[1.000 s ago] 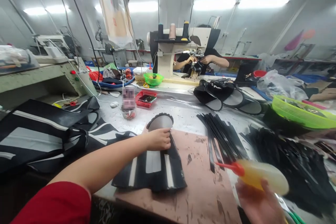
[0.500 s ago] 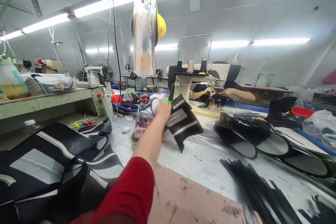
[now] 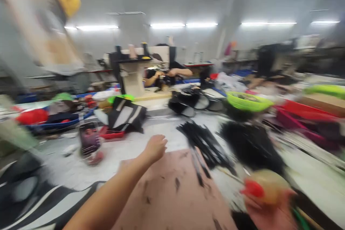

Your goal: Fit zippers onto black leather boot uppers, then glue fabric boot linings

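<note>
My left hand [image 3: 155,148] reaches over the far edge of a pinkish-brown board [image 3: 167,187], its fingers loosely bent and slightly apart. Nothing shows in it. To its right lies a bundle of thin black strips [image 3: 206,143]. Behind and to the left, a black cut piece with pale bands [image 3: 126,114] rests against a small red tray [image 3: 111,134]. A phone [image 3: 90,138] stands left of that tray. More black pieces with white bands [image 3: 61,201] lie at the lower left, partly behind my forearm. My right hand is not in view.
A blurred pot with a red part [image 3: 266,190] stands at the lower right. Beyond the strips are a dark heap [image 3: 250,143] and a lime-green basket [image 3: 249,101]. A sewing machine [image 3: 134,75] stands ahead, a co-worker's hands [image 3: 164,75] at it. A plastic bag [image 3: 45,32] hangs upper left.
The view has swung right. My left hand has let go of the black banded piece, which now rests by the red tray, and has drawn back toward the board.
</note>
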Tool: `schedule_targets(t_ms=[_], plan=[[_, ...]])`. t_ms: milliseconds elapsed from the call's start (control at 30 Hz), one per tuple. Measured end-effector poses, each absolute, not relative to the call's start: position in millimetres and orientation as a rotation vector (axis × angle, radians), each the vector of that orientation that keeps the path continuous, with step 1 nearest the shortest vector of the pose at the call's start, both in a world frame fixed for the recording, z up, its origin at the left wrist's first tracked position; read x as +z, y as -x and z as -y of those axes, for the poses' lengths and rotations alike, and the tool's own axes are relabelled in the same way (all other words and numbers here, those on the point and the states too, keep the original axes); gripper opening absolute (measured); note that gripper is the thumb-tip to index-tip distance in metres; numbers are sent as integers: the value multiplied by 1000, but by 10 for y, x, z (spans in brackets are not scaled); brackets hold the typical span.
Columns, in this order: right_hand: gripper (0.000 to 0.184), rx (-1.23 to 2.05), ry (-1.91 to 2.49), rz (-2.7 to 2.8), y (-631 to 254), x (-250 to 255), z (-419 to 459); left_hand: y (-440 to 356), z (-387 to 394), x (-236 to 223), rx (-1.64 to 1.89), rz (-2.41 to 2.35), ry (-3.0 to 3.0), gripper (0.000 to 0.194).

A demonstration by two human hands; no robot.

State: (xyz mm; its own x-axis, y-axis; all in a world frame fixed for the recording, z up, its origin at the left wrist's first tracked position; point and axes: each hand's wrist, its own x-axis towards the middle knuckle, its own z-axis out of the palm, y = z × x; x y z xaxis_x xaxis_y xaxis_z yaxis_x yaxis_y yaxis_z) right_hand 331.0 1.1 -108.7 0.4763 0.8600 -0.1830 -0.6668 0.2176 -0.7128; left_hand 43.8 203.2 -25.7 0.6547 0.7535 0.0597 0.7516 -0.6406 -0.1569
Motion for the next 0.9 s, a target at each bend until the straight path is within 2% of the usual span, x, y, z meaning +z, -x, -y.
schedule_targets(t_ms=[100,233,400,733,900], plan=[[55,1034,764,100,-3475,-922,235,-855,-1850,-181,-37,994,2831,21],[50,994,657,6,-3705,-781,489,-1448,-1537,-148,-125,710,2963,30],[51,1195,475,-198,-3800,-723,494,-1954,-940,-255,-200,419,3094,34],[63,1271,494,-249,-4163,-652,-354,-1886,-631,-557,-278,513,3120,32],[60,1305,638,-93,-4203,-592,-217,-1870,-660,-612,-449,365,3111,34]])
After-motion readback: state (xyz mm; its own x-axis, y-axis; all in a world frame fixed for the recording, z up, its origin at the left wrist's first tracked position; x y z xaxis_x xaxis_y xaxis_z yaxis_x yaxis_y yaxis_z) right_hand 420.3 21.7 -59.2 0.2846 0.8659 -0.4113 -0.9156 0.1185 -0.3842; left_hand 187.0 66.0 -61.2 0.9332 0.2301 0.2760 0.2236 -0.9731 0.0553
